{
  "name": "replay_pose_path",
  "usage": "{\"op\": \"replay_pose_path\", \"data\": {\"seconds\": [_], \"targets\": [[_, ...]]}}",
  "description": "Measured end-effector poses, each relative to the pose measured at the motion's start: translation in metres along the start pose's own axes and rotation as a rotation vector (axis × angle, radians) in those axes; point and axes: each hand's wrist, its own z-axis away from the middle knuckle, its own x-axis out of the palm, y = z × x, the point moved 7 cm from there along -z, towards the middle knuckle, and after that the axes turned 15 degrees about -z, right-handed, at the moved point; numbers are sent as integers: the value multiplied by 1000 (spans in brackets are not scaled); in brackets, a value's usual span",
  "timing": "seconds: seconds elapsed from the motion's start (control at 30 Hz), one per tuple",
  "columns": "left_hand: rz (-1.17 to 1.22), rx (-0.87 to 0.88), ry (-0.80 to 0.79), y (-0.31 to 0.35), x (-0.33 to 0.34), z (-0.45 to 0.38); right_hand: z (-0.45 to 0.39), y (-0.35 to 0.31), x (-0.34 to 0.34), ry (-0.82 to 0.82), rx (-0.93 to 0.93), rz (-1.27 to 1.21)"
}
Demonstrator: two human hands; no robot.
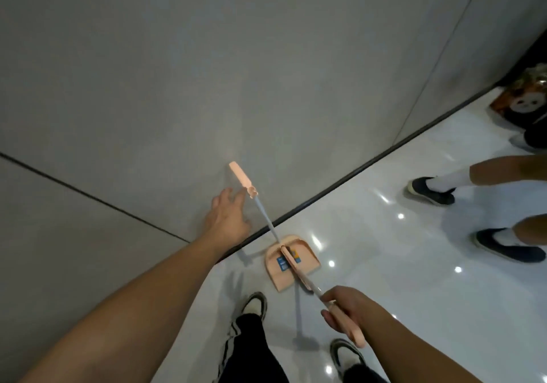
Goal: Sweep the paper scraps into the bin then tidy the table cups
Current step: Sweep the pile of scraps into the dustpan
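A peach dustpan (282, 279) stands on the glossy white floor by the wall, with blue paper scraps (282, 263) lying in it. Its long handle (248, 187) leans up against the grey wall. My left hand (228, 219) reaches toward that handle with fingers spread, just short of it and holding nothing. My right hand (344, 308) grips the peach handle of the broom (299, 274), whose head rests inside the dustpan over the scraps. No bin or cups are in view.
The grey wall (207, 71) fills the left and top. Another person's legs and dark shoes (432, 190) stand at the right. A patterned bag (521, 101) sits in the far right corner. My own feet (254, 305) are below the dustpan.
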Motion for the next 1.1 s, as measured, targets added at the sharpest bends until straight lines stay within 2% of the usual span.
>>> {"op": "replay_pose_path", "data": {"seconds": [0.1, 0.2, 0.23, 0.33, 0.5, 0.63, 0.8, 1.0, 1.1], "targets": [[-194, 218, -4, 2, 3, -53, -9, 6, 20, 57, -26, -95], [-365, 406, -84, -4, 21, -94, -10, 22, 38, 96, -39, -205], [-431, 462, -61, -6, 24, -104, -9, 30, 43, 103, -35, -238], [-639, 656, 138, -3, 26, -124, -3, 46, 57, 118, -43, -300], [-622, 912, 160, 53, 27, -101, 18, 77, 51, 173, -70, -500], [-488, 1106, 219, 148, 4, -41, 38, 114, 14, 257, -139, -689], [-521, 1303, 320, 268, -9, 73, 70, 199, -55, 347, -241, -1016], [-522, 1449, 286, 387, 16, 256, 111, 338, -153, 381, -411, -1371], [-568, 1519, 235, 444, 41, 353, 128, 415, -199, 396, -431, -1531]]}}
